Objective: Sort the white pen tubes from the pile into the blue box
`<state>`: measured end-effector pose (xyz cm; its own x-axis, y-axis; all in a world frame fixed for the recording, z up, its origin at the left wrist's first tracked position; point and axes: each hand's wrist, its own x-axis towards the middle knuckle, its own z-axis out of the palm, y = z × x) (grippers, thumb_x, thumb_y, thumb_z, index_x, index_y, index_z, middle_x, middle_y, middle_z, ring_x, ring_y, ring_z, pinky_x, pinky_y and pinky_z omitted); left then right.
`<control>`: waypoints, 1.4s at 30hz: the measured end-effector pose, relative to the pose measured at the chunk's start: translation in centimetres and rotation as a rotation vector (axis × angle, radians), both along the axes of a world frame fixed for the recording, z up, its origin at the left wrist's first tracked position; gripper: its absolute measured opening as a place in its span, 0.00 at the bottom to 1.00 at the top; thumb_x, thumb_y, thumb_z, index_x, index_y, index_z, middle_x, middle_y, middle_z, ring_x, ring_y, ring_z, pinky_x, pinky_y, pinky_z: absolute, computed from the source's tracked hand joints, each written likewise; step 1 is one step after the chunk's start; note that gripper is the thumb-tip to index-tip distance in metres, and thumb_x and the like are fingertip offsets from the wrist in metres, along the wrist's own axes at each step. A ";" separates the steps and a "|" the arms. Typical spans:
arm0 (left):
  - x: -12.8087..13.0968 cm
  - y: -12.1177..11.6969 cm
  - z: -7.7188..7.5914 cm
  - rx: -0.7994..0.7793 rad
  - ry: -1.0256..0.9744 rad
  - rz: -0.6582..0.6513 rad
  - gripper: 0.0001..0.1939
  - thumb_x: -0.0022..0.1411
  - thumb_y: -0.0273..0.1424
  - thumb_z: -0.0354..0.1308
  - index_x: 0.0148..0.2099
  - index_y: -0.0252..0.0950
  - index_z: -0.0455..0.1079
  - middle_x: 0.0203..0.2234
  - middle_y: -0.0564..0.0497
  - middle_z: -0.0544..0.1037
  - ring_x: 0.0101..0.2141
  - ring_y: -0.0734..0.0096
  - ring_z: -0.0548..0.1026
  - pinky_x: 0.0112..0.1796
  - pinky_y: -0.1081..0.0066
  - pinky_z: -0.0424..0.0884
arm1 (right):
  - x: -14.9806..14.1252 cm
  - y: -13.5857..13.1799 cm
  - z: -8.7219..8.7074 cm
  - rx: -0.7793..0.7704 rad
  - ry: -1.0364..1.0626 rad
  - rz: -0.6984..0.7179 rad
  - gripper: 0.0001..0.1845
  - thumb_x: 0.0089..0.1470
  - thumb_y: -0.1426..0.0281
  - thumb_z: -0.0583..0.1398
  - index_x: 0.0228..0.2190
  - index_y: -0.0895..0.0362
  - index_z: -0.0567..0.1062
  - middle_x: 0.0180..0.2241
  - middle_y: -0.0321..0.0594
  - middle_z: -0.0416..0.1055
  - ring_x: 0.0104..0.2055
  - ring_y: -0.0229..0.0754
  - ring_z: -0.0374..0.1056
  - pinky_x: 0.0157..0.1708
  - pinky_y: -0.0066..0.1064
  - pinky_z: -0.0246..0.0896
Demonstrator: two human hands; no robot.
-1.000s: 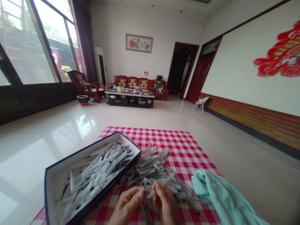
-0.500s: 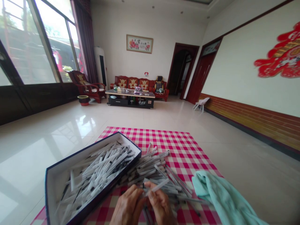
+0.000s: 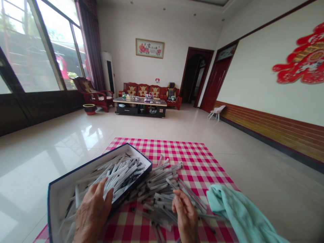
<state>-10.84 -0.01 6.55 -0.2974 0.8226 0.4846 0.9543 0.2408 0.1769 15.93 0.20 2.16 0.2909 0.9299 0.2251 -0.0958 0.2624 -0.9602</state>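
My left hand [image 3: 92, 209] reaches over the blue-edged box [image 3: 49, 202], thumb and fingers apart above the pens. Inside the box lies a heap of clear pens [image 3: 118, 175] with dark tips, pointing various ways. My right hand [image 3: 186, 214] hovers over the near side of a loose pile of pens [image 3: 162, 180] on the table. Its fingers are curled, with the thumb close against the index finger; whether something small is between them I cannot make out.
The pile and box rest on a pink-and-white checked tablecloth [image 3: 187, 148]. A mint-green cloth [image 3: 235, 209] is bunched at the table's right edge. Farther off are a coffee table [image 3: 140, 109], a red wooden sofa [image 3: 149, 89] and a small chair [image 3: 217, 112].
My hands have parted: the left moved left over the box, the right moved slightly right. The clear tube held between them no longer shows in either hand.
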 end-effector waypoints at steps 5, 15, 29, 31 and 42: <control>1.7 0.1 -0.3 0.269 -0.050 -0.197 0.13 0.63 0.34 0.48 0.47 0.37 0.68 0.45 0.45 0.73 0.41 0.61 0.75 0.35 0.67 0.72 | 0.9 0.5 -0.2 0.166 -0.411 -0.131 0.09 0.55 0.67 0.58 0.39 0.55 0.74 0.36 0.45 0.73 0.38 0.47 0.69 0.36 0.35 0.64; 8.8 -1.0 -5.2 0.164 -0.344 -0.754 0.11 0.66 0.28 0.46 0.43 0.38 0.70 0.30 0.50 0.75 0.31 0.73 0.76 0.32 0.78 0.72 | 0.3 -0.3 1.5 0.192 -1.082 -0.008 0.13 0.43 0.82 0.54 0.29 0.54 0.70 0.30 0.40 0.67 0.35 0.47 0.65 0.36 0.39 0.60; 9.1 -1.2 -5.4 0.164 -0.412 -0.785 0.12 0.67 0.31 0.45 0.41 0.39 0.71 0.27 0.51 0.74 0.28 0.73 0.76 0.31 0.79 0.73 | -0.3 -0.6 1.4 0.157 -1.168 -0.016 0.15 0.38 0.84 0.55 0.27 0.53 0.67 0.31 0.40 0.67 0.35 0.50 0.64 0.36 0.43 0.57; 9.2 -1.2 -5.2 0.177 -0.429 -0.798 0.12 0.67 0.31 0.45 0.42 0.39 0.70 0.27 0.50 0.74 0.28 0.73 0.76 0.31 0.79 0.73 | -0.3 -0.5 1.6 0.187 -1.152 -0.009 0.15 0.39 0.84 0.55 0.28 0.53 0.67 0.32 0.40 0.67 0.36 0.50 0.64 0.37 0.43 0.57; 9.7 -1.8 -3.7 0.186 -0.737 -0.854 0.11 0.60 0.30 0.55 0.46 0.38 0.70 0.30 0.50 0.77 0.29 0.71 0.76 0.31 0.78 0.72 | -0.9 -0.9 2.9 0.361 -1.006 0.194 0.14 0.56 0.80 0.50 0.40 0.52 0.67 0.36 0.41 0.70 0.37 0.46 0.67 0.37 0.35 0.61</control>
<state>-1.12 -1.84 2.85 0.0617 0.8268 0.5592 0.4432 -0.5247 0.7269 15.06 -0.68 5.10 -0.3245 0.7713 0.5475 0.6212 0.6103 -0.4915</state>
